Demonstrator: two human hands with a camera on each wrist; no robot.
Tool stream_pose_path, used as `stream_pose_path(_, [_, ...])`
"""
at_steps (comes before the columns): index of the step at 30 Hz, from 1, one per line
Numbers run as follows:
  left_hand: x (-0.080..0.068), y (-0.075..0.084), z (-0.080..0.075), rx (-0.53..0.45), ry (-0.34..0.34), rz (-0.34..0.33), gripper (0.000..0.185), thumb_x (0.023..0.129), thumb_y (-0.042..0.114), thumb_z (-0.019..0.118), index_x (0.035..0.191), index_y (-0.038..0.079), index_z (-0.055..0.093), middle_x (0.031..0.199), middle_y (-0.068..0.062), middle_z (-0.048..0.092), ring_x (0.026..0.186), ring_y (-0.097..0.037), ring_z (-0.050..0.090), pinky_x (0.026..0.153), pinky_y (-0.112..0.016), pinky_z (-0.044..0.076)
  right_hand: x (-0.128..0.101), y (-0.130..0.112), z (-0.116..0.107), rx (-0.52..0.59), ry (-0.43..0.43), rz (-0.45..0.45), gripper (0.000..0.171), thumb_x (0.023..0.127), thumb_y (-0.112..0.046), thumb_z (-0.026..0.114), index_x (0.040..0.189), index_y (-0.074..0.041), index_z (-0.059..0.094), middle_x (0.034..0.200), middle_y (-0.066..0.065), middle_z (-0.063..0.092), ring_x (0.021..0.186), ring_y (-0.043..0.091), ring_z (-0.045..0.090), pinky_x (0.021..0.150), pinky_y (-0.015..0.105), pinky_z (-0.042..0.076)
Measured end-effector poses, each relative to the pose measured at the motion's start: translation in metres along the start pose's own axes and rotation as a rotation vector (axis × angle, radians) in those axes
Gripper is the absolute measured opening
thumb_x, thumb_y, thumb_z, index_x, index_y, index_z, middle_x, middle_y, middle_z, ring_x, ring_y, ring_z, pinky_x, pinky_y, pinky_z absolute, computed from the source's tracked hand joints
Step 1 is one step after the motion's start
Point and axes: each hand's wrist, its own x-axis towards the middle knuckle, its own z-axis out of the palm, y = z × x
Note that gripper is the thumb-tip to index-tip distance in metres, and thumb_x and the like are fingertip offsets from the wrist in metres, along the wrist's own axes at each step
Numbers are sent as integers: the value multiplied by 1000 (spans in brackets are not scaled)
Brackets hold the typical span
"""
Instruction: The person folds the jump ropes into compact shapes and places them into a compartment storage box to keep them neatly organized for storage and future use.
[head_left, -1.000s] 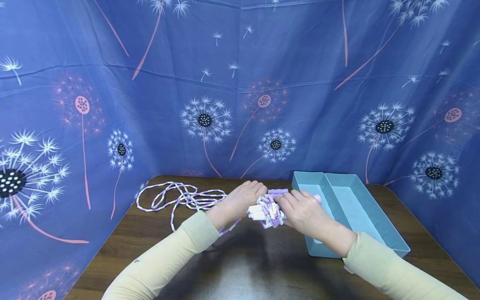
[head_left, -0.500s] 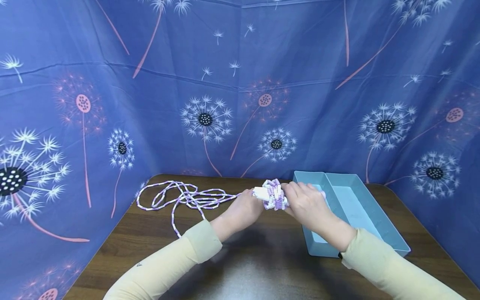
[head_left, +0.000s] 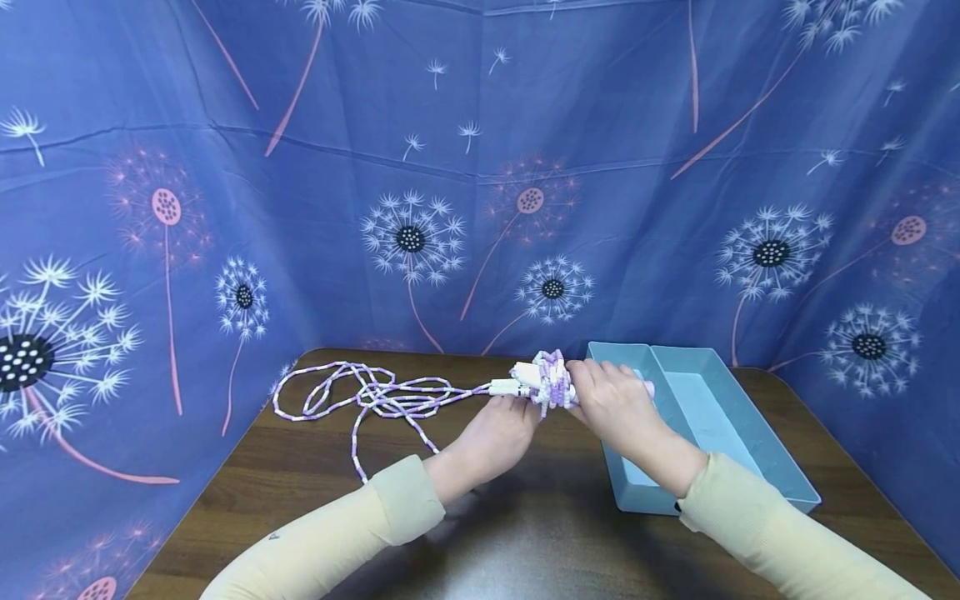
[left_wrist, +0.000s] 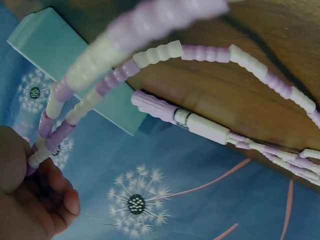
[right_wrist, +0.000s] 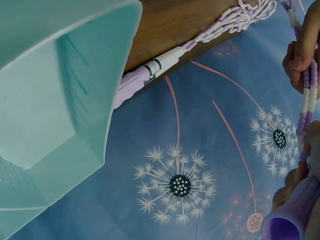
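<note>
In the head view my right hand [head_left: 618, 412] grips the handles of a beaded jump rope, its purple and white strands wound into a bundle [head_left: 553, 379]. A white handle end [head_left: 527, 372] sticks out leftward, and an open purple handle end [right_wrist: 287, 222] shows in the right wrist view. My left hand [head_left: 491, 435] is just below and left of the bundle. In the left wrist view, its thumb and fingers pinch two beaded strands [left_wrist: 72, 112] that arch away. Behind the hands, a second jump rope's handle [left_wrist: 172, 116] lies on the table.
The second jump rope's loose loops [head_left: 375, 396] spread over the left back of the wooden table [head_left: 277, 500]. A teal two-compartment tray [head_left: 772, 454] stands right, close to my right hand. A blue dandelion-print cloth [head_left: 630, 208] hangs behind.
The bundle first rises toward the back, then shifts slightly right. My left hand passes behind it, then comes forward below it, uncovering the second rope's handle. The right hand keeps its grip.
</note>
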Motion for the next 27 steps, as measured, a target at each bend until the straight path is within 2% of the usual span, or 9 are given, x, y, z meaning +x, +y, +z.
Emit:
stream_pose_path(4, [0,4,-8,21,-5,-20,21,96,19,38,98,12,57,81,3,57,71,-13,54,57,-26,40,0,0,1,-24,-17,18,43,66,-19,76,96,3,55,69,11,56,53,27,49,44,36,35])
stream_pose_path(10, [-5,9,-20,-25,-20,-10,23,96,16,33,85,14,53,70,3,53,60,-11,48,52,-25,34,0,2,4,-71,-19,32,51,60,-22,83,94,4,55,66,10,53,50,27,48,42,34,33])
stream_pose_path(13, [-5,9,-24,-34,-18,-7,27,97,14,28,84,14,51,68,3,51,59,-11,47,51,-24,32,0,2,6,-94,-6,21,50,60,-23,83,92,3,56,65,9,51,49,26,47,42,33,32])
stream_pose_path(17, [-5,6,-29,-23,16,-11,29,96,13,25,83,14,50,68,3,51,60,-12,47,52,-26,33,-1,2,7,-108,-2,15,48,62,-23,83,92,3,55,64,8,50,49,26,46,42,34,32])
stream_pose_path(23, [-3,-5,-38,-23,53,8,24,94,13,28,82,14,49,71,1,50,62,-15,48,55,-27,35,-4,4,6,-126,-18,28,48,64,-24,82,92,3,55,65,10,50,49,27,46,43,35,32])
stream_pose_path(27, [-1,-11,-43,-10,56,37,22,94,12,30,82,14,49,71,2,50,63,-14,48,56,-26,36,-8,4,7,-154,-27,13,38,67,-17,76,91,3,54,64,10,48,49,27,45,42,34,31])
